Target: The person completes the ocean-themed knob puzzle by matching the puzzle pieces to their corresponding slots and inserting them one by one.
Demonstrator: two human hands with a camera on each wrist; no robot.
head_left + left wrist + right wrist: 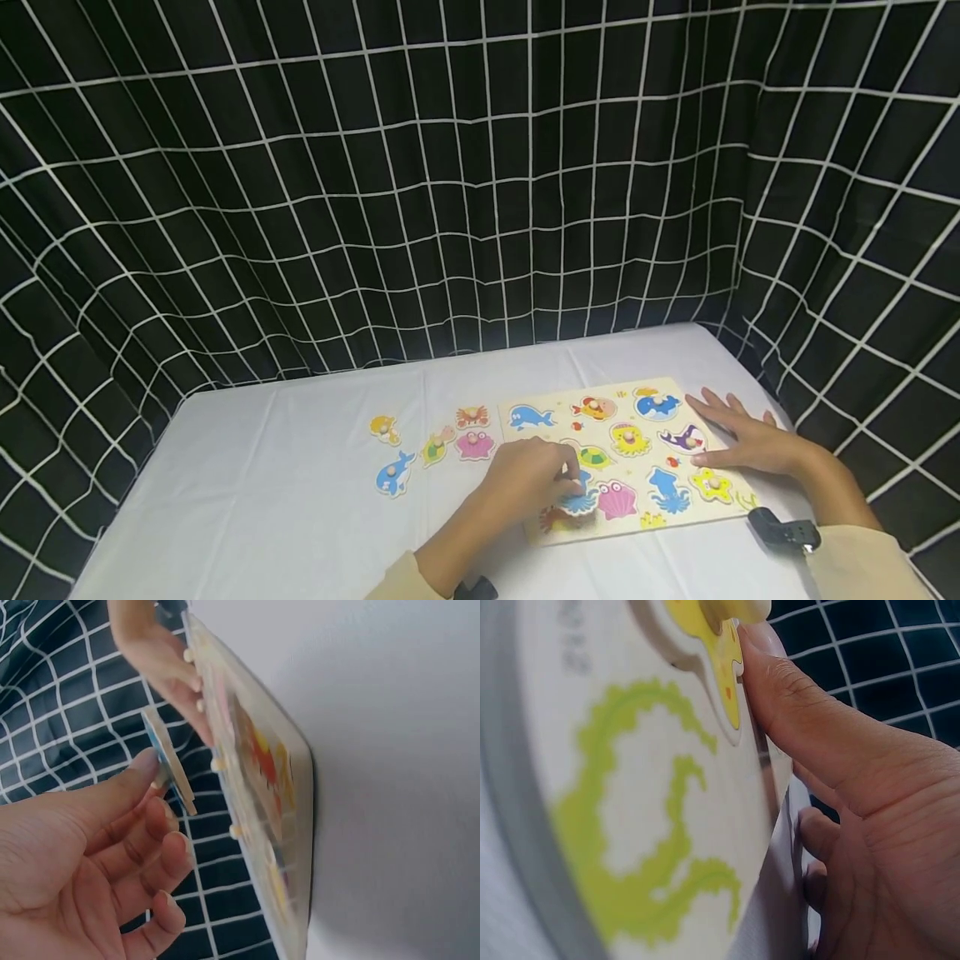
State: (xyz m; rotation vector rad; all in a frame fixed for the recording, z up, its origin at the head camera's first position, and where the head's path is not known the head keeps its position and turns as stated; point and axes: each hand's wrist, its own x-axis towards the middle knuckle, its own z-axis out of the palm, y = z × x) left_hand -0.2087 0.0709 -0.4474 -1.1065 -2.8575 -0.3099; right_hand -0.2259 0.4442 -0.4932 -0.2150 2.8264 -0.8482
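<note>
a: where am i with the puzzle board (660,521)?

b: most of it reads as filled. i count pieces seated along the back row and middle: a blue whale (529,417), an orange fish (595,408), a yellow octopus (629,438), a pink shell (617,500), a blue squid (666,489) and others. four pieces lie off the board on the white surface (262,500) to its left: a crab (472,416), a pink jellyfish (475,446), a dolphin (394,475) and a small orange one (385,429).

a: and my left hand (529,477)?

b: it pinches the peg of a blue piece (579,500) at the near left part of the board. the left wrist view shows the blue piece (171,766) tilted and lifted off the board face, thumb and forefinger on its knob, so it is not seated.

a: right hand (750,442)?

b: released, fingers straight, resting flat at the board's right edge. in the right wrist view the thumb (795,705) touches the rim beside the yellow piece (716,652), which i judge steadies the board.

a: so what's left?

b: by my reading, seating this blue piece, then the four loose ones. i cannot tell which hollows are free under my left hand.
</note>
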